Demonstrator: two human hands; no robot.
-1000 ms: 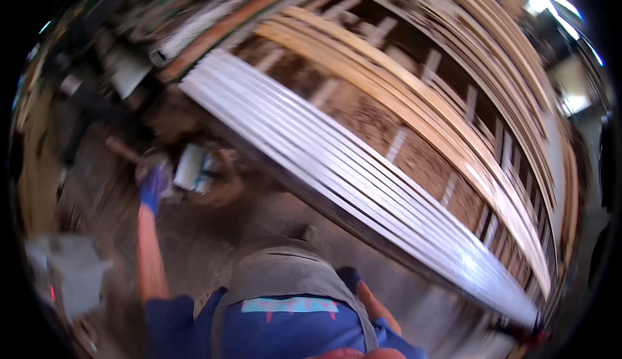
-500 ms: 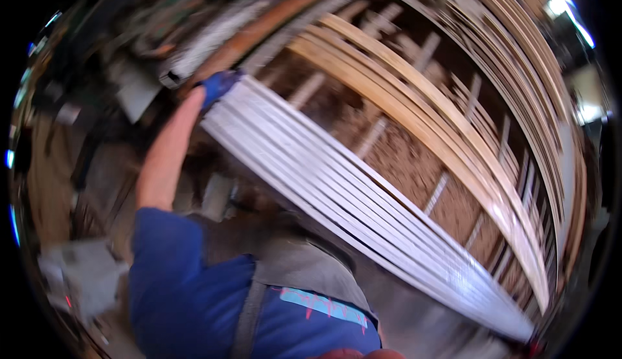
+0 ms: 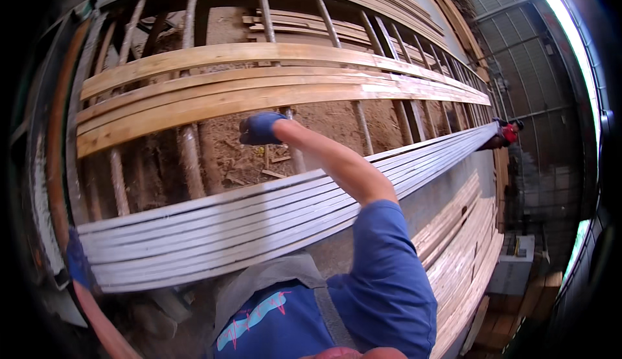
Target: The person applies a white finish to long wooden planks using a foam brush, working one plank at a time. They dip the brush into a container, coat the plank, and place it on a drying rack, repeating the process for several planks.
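A stack of long white boards lies across in front of me, side by side with their near ends at the left. My left hand, in a blue glove, lies flat along those ends with its fingers stretched out. My right hand, also gloved in blue, is past the white boards, above the metal rollers and short of the yellowish wooden boards. It appears to hold nothing; how far its fingers are bent is unclear. My right forearm crosses over the white boards.
A person in red is at the far right end of the white boards. More timber lies stacked at the right, near a grey box. Sawdust-like litter shows beneath the rollers. A rusty orange beam runs along the left side.
The view has swung, so the white boards now run more level across it. My right arm has come into view, reaching over them. My left hand is still at the board ends.
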